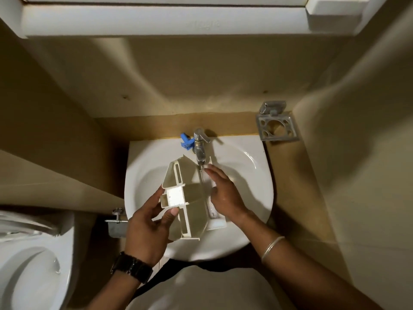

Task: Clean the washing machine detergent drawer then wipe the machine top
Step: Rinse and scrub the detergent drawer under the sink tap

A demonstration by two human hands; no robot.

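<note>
Underneath, ribbed cream plastic drawer (190, 198)

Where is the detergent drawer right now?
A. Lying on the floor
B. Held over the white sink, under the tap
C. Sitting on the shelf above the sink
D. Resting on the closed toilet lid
B: the left hand holds the detergent drawer above the white sink, below the tap, while the right hand rests on its other side.

Beige walls (201, 81), white basin (257, 175), toilet (33, 265) left, dim light.
</note>
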